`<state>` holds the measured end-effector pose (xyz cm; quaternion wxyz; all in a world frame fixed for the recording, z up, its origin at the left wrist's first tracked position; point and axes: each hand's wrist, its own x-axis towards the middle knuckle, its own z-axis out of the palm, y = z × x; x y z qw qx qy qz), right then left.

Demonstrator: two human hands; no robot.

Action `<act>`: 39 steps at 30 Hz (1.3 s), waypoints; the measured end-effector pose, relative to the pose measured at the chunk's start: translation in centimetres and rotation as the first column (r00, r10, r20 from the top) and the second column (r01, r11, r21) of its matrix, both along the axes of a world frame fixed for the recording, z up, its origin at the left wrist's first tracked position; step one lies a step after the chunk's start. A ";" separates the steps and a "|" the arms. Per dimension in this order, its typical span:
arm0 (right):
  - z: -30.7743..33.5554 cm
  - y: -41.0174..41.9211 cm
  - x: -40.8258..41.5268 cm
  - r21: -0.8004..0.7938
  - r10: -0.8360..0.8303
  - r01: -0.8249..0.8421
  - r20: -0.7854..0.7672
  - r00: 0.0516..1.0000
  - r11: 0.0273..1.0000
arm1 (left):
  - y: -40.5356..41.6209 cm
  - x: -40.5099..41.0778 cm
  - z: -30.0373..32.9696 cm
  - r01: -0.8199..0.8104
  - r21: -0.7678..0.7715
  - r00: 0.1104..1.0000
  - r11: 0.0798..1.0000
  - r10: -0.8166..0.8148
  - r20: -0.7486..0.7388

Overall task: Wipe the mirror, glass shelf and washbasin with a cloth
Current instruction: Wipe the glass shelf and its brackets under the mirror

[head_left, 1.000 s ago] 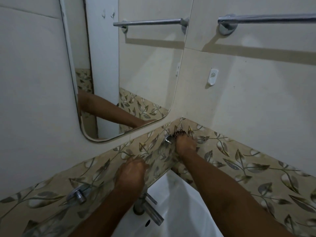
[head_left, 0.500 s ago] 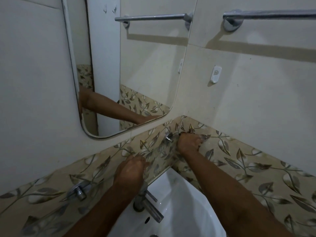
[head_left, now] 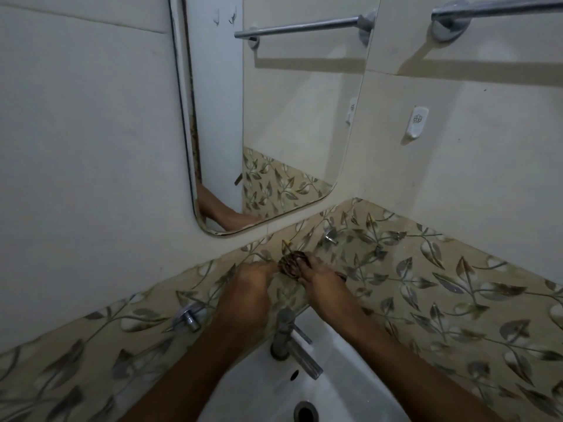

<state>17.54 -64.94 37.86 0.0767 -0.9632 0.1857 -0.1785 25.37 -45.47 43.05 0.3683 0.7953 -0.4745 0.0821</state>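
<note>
Hands, left [head_left: 253, 277] and right [head_left: 320, 277], each close a grip on half-hidden cloth [head_left: 292, 264]; glass shelf [head_left: 350, 254] barely discernible

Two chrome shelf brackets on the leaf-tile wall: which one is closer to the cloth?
The right-hand shelf bracket, up near the corner; the cloth sits just below-left of it. The other bracket lies beyond the left hand.

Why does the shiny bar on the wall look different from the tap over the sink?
The towel bar is long, thin and runs level along the wall; the tap is short, thick and stands up from the washbasin, its spout slanting down. The towel bar hangs high up; the tap sits low, between the arms. Both are shiny grey metal.
</note>
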 end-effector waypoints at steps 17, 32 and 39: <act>1.8 9.0 -0.2 0.026 -0.079 0.079 0.000 0.997 0.997 | 11.4 -0.1 -0.4 -0.177 0.220 0.972 0.959 0.135 0.190; 0.9 16.5 -2.0 0.092 -0.273 0.260 0.202 0.941 0.961 | 22.9 -2.8 -0.3 -0.288 0.143 0.958 0.947 0.284 0.046; -0.1 30.0 -2.0 -0.058 0.114 -0.101 0.302 0.946 0.993 | 23.4 -2.7 0.1 -0.380 0.058 0.925 0.923 0.379 0.029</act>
